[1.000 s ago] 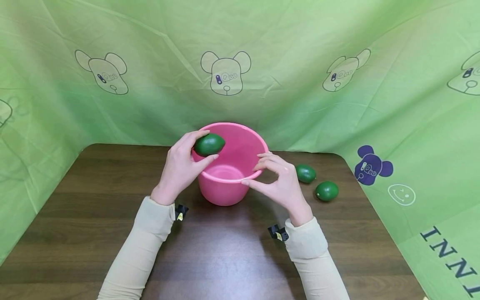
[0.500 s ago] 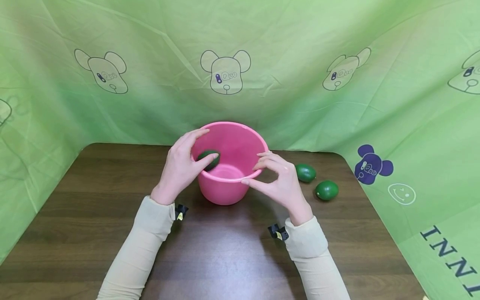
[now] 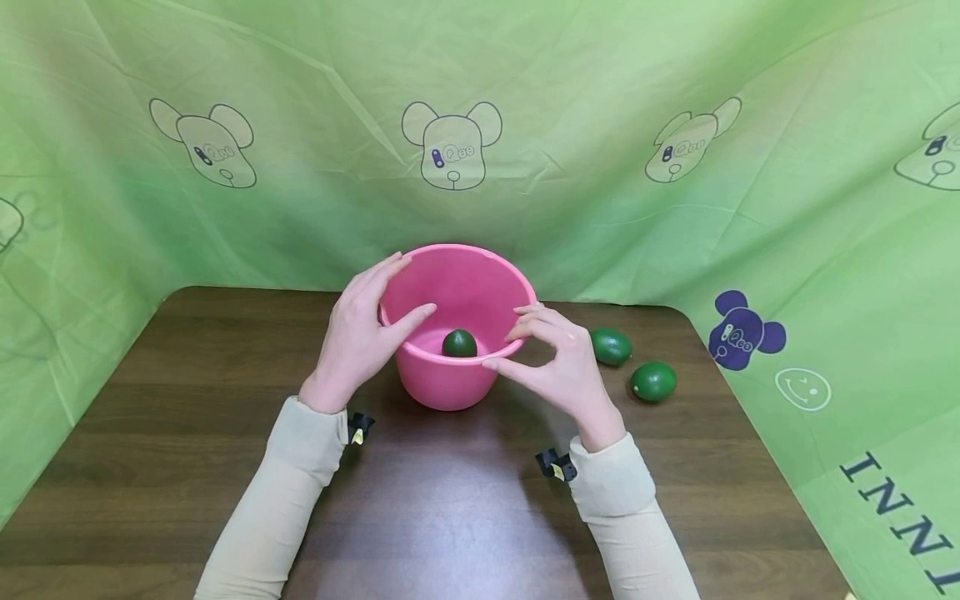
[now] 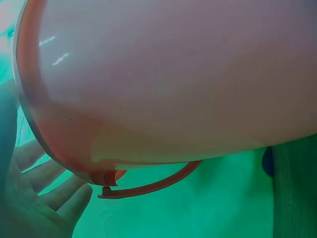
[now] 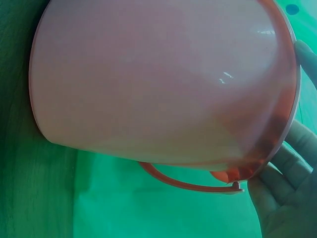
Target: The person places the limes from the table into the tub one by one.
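A pink bucket (image 3: 450, 387) stands upright on the table, with one green lime (image 3: 459, 343) at its bottom. At the bucket's left rim is my left hand (image 3: 360, 329), fingers spread, thumb reaching over the opening, holding no lime. My right hand (image 3: 555, 358) pinches the right rim, fingertips inside and thumb outside at the front. In the left wrist view, the left fingers (image 4: 42, 173) show beside the rim, close to where the bucket's handle (image 4: 153, 187) joins. The right wrist view has the right fingers (image 5: 292, 158) behind the rim.
Two more limes, a farther one (image 3: 611, 347) and a nearer one (image 3: 653, 382), lie on the brown wooden table (image 3: 187, 467) right of the right hand. A green printed cloth (image 3: 315, 208) hangs close behind the bucket and along both sides.
The lime that the left hand held over the bucket has been let go; it dropped inside and rolled right to the bottom's middle. The right hand has kept its place on the rim.
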